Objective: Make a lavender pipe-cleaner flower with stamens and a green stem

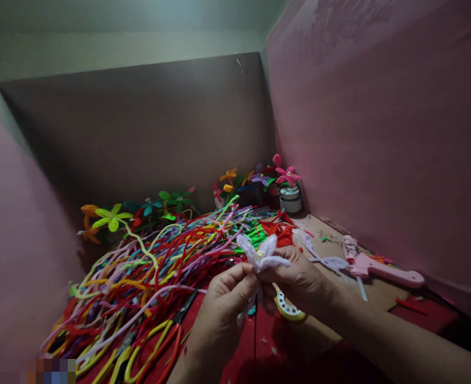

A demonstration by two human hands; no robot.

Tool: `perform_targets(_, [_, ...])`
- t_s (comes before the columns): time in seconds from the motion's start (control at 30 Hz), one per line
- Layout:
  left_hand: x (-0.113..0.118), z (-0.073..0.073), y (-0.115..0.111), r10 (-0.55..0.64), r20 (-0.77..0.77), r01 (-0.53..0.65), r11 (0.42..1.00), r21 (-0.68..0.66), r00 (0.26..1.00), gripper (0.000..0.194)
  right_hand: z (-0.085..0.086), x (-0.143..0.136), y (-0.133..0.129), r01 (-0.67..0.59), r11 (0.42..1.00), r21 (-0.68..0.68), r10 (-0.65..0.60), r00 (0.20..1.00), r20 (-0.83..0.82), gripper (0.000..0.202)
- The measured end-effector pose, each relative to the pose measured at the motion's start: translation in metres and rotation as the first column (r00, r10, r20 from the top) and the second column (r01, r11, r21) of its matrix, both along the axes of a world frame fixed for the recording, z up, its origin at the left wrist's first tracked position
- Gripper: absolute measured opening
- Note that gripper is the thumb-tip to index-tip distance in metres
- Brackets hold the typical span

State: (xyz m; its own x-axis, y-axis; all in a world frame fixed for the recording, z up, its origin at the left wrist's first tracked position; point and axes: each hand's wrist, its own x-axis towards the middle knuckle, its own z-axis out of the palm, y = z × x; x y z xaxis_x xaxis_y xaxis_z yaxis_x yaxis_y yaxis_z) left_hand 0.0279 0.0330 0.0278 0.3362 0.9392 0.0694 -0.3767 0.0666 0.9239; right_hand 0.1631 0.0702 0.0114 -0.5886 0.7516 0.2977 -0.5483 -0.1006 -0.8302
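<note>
While both hands worked up front, 1 lilac flower (261, 258) was between them, above the red tabletop (243, 349): L hand (229, 298) pinched its base w/ thumb & fingers, R hand (299, 273) gripped it from the other side. Counted 1 pink glue gun (387, 269) at far R, lying by the wall, 1 yellow-&-white roll (290, 310) under R hand, 1 scissors (175, 325) w/ red & yellow handles, and 1 pliers (121, 354) w/ yellow handles, lower L. Another lilac piece (331, 262) lay btwn R hand & gun. Fuzzy stems (139, 272), too many to count, were heaped L; red bits (279, 232) lay behind the hands on the cardboard (325, 333). Container-wise: 1 grey jar (290, 202) at back, w/ 1 pink flower (287, 176) just above it; couldn't tell if its stem went in. 1 lime flower (112, 218) stood out at back L; others there overlapped in shadow, no sure count. Pliers' handles were cut off at the bottom edge, roll partly hidden by R hand.
</note>
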Motion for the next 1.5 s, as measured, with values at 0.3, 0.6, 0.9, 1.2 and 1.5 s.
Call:
perform_targets(0.3, [-0.005, 0.001, 0.000, 0.015, -0.110, -0.016, 1.000, -0.004, 0.994, 0.020, -0.003, -0.003, 0.003, -0.153, 0.987, -0.045, 0.148, 0.984, -0.095, 0.008])
perform_targets(0.6, [-0.004, 0.000, 0.001, 0.209, -0.112, -0.196, 0.974, 0.117, 0.972, 0.015, 0.001, 0.006, 0.004, 0.048, 0.999, 0.003, -0.048, 0.994, 0.099, 0.017])
perform_targets(0.9, [-0.009, -0.002, 0.012, 0.378, -0.025, -0.378, 0.926, -0.018, 0.926, 0.013, 0.016, 0.117, 0.028, 0.324, 0.582, 0.746, -0.809, 0.316, 0.495, 0.014])
perform_targets(1.2, [-0.008, -0.002, 0.015, 0.376, -0.031, -0.376, 0.926, -0.032, 0.926, 0.015, -0.005, 0.126, 0.036, -0.258, 0.581, 0.772, -0.814, -0.180, 0.552, 0.017])
perform_targets(1.5, [-0.007, -0.002, 0.014, 0.377, -0.068, -0.381, 0.924, -0.044, 0.924, 0.020, -0.029, 0.102, 0.064, -0.157, 0.592, 0.790, -0.797, -0.256, 0.546, 0.014])
